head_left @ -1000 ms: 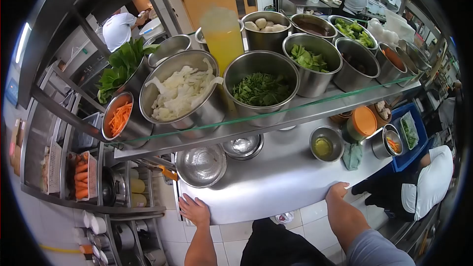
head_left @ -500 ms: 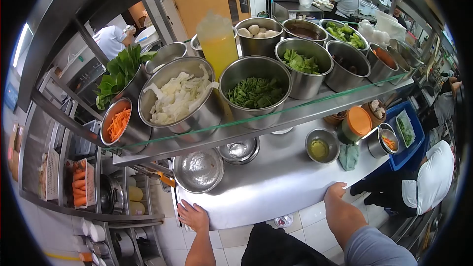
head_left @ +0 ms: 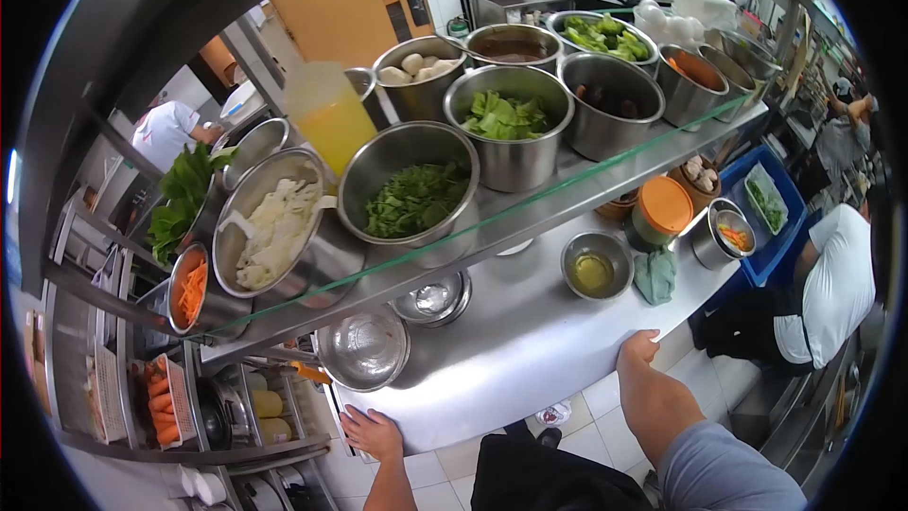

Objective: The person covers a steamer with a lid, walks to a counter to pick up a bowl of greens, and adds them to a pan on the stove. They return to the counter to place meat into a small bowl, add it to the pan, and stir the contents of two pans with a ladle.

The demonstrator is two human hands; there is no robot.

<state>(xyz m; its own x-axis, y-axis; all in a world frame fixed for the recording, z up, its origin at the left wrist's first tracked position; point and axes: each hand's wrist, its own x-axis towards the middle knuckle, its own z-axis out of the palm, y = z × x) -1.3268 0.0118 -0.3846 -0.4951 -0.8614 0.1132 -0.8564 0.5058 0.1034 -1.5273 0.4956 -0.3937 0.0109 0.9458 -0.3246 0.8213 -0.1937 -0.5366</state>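
Observation:
My left hand [head_left: 372, 432] lies flat on the near left corner of the steel table [head_left: 501, 374], its fingers spread. Just beyond it are a wide metal bowl [head_left: 363, 350] and smaller stacked metal bowls [head_left: 433, 299]. At the table's near right edge, my right hand [head_left: 639, 348] is closed over the rim, its fingers partly hidden. Further in on that side stand a metal bowl of yellow liquid [head_left: 597, 266], a crumpled green cloth [head_left: 654, 276] and a tub with an orange lid [head_left: 665, 205].
Above the table, a glass-edged shelf [head_left: 530, 203] carries several metal pots, including chopped greens [head_left: 416, 201], shredded cabbage [head_left: 274, 237] and broccoli [head_left: 605, 36]. A co-worker in white [head_left: 832, 274] stands close on the right by a blue crate [head_left: 790, 218]. Carrots [head_left: 163, 407] fill a basket at lower left.
The view has turned to the right, so the shelf pots appear further left. Both hands keep their places on the table. A co-worker at the back has shifted posture.

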